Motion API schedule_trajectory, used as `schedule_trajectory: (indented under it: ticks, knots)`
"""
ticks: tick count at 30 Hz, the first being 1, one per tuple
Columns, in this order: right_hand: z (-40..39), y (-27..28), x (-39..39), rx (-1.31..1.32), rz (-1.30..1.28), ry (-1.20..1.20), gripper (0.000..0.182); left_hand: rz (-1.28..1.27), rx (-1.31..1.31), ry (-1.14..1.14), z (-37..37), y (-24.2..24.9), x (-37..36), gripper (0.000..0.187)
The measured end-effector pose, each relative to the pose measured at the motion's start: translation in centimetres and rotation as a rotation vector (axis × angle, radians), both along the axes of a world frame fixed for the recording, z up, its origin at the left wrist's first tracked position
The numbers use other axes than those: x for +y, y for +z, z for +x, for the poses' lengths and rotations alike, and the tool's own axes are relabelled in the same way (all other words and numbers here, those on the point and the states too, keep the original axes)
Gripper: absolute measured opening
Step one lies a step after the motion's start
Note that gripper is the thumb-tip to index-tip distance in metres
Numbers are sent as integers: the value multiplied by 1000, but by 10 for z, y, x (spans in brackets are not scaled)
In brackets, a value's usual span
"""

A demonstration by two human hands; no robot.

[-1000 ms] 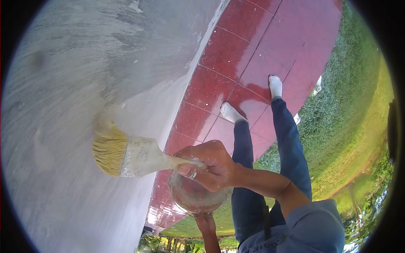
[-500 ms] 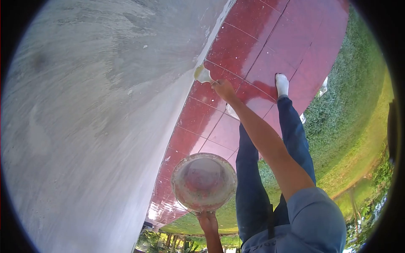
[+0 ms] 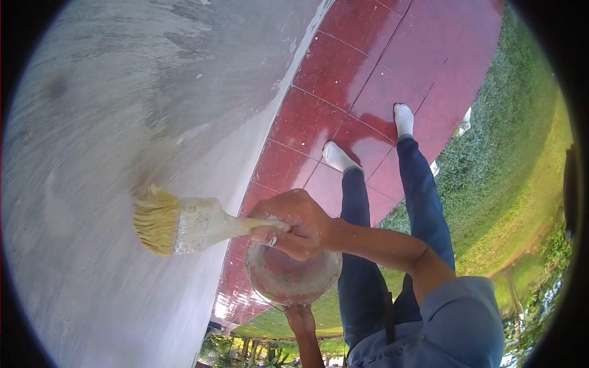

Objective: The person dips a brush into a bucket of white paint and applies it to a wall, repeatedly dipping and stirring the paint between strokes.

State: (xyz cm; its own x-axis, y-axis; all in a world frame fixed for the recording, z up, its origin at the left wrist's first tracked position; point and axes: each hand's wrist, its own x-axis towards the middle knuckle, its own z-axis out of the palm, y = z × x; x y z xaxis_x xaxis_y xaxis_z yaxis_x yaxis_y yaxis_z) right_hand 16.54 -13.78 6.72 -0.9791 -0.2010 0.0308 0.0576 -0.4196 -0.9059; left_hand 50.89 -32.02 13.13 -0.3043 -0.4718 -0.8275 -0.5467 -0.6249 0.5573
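Observation:
A wide paintbrush with yellowish bristles and a pale, paint-smeared ferrule lies across the view, bristles pointing left over the grey wall. My right hand is closed round its handle, fingers wrapped and thumb along the near side. Partly behind that hand is a pale, stained bucket, with a reddish tint inside. My left hand grips the bucket at its lower edge in the view, where a thin wire handle also shows.
The grey wall, streaked with lighter and darker patches, fills the left side. Glossy red floor tiles with small white specks run along its base. My feet in white socks stand on them. Grass borders the tiles.
My right hand has lifted the paintbrush from the wall's bottom edge, bringing it nearer the camera and down in the view, over the bucket. My left hand and the bucket have barely moved.

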Motion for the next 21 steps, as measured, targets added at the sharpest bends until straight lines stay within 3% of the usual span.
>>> schedule_trajectory:
  ticks: [2,4,6,8,10,11,12,13,15,18,21]
  knots:
    - [-19,-49,-13,-73,112,-12,34,-6,20,2,3,-1,-2,63]
    - [-33,-131,-19,-142,156,37,38,-7,48,15,8,-3,-5,60]
    - [-24,-210,-26,-210,211,-63,42,-13,37,25,6,-2,-3,61]
    - [-11,-256,-18,-467,183,-33,43,-22,23,28,4,-2,-5,62]
    - [-5,-297,-3,-536,555,-76,44,-19,-19,15,6,-2,-5,57]
    - [-5,-311,5,-541,554,-78,44,-19,-24,12,8,-2,-6,57]
    - [-6,-325,11,-632,745,33,45,-19,-19,-9,10,-3,-8,57]
    - [-9,-331,14,-716,933,150,45,-21,-13,-28,13,-4,-10,58]
    - [-7,-335,6,-627,983,169,48,-41,-32,-14,19,-5,-11,58]
    - [-16,-269,-17,-488,873,38,49,-50,-42,-7,18,-7,-11,59]
    - [-3,-144,-17,-466,689,-53,51,-43,-52,-13,11,-8,-7,59]
